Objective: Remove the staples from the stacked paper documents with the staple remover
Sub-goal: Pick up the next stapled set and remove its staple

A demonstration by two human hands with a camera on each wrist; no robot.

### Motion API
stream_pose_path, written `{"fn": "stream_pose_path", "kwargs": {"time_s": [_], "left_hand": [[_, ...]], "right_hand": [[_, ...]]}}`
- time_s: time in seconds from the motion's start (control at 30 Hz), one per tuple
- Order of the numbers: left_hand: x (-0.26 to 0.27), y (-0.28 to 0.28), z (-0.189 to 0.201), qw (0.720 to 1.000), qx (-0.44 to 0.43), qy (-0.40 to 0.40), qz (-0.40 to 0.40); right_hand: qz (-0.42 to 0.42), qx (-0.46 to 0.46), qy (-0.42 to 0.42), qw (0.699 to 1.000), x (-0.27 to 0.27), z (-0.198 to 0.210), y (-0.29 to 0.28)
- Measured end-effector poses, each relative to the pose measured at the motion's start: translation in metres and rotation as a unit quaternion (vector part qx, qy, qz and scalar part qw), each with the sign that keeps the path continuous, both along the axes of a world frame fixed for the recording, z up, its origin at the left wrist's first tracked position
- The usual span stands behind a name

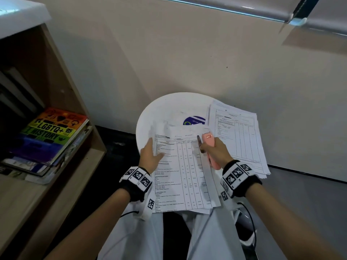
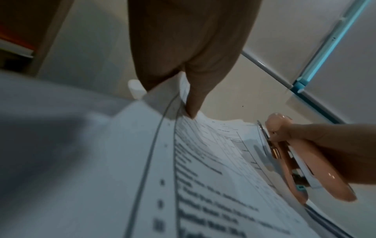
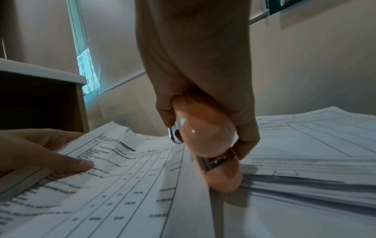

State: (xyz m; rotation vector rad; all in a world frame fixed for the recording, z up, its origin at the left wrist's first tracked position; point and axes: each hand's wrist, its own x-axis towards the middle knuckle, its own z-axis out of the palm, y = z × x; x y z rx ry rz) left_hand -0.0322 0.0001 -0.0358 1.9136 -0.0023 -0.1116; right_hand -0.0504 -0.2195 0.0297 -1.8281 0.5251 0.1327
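Observation:
A printed paper document (image 1: 180, 175) with tables lies across the near edge of a round white stool (image 1: 159, 113) and over my lap. My left hand (image 1: 151, 156) grips its left edge, thumb on top (image 3: 77, 164), fingers under the sheets (image 2: 193, 103). My right hand (image 1: 216, 151) grips a pink staple remover (image 1: 211, 147) over the document's upper right part, its metal tip (image 2: 262, 132) close to the top corner. The tool also shows in the right wrist view (image 3: 205, 138). No staple is visible.
A second stack of printed papers (image 1: 238, 139) lies on the right of the stool and overhangs it. A blue round sticker (image 1: 193, 121) shows on the stool top. A wooden shelf (image 1: 62, 91) with a colourful book (image 1: 50, 132) stands at the left; a wall is behind.

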Motion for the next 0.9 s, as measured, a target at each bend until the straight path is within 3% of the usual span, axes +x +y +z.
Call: {"fn": "stream_pose_path", "kwargs": {"time_s": [0.17, 0.23, 0.3, 0.33, 0.4, 0.47, 0.53, 0.6, 0.7, 0.9], "left_hand": [[0.005, -0.003, 0.013, 0.996, -0.058, 0.070, -0.022], [0.008, -0.005, 0.016, 0.997, -0.037, 0.072, 0.008], [0.010, -0.006, 0.014, 0.996, 0.005, 0.071, 0.048], [0.009, -0.006, 0.013, 0.996, 0.022, 0.071, 0.055], [0.004, -0.009, 0.012, 0.994, 0.076, 0.061, 0.043], [0.000, -0.011, 0.014, 0.977, 0.210, 0.020, 0.041], [-0.001, -0.013, 0.016, 0.937, 0.346, -0.046, 0.002], [0.004, -0.012, 0.014, 0.911, 0.390, -0.084, -0.104], [0.009, -0.012, 0.009, 0.893, 0.391, -0.045, -0.216], [0.009, -0.015, 0.005, 0.879, 0.420, -0.052, -0.218]], "right_hand": [[-0.019, 0.006, -0.027, 0.999, 0.006, -0.007, -0.007], [-0.030, -0.136, -0.037, 0.990, 0.011, -0.013, -0.007], [-0.042, -0.311, -0.073, 0.947, 0.014, -0.014, -0.006], [-0.038, -0.318, -0.103, 0.942, 0.014, -0.011, -0.002], [0.003, -0.220, -0.117, 0.968, 0.015, -0.006, 0.009], [0.040, -0.094, -0.062, 0.993, 0.015, -0.002, 0.021], [0.066, -0.016, 0.028, 0.997, 0.020, -0.005, 0.031], [0.103, -0.032, 0.083, 0.991, 0.026, -0.012, 0.041], [0.130, -0.098, 0.085, 0.983, 0.034, -0.025, 0.054], [0.164, -0.224, 0.046, 0.959, 0.032, -0.040, 0.066]]}}
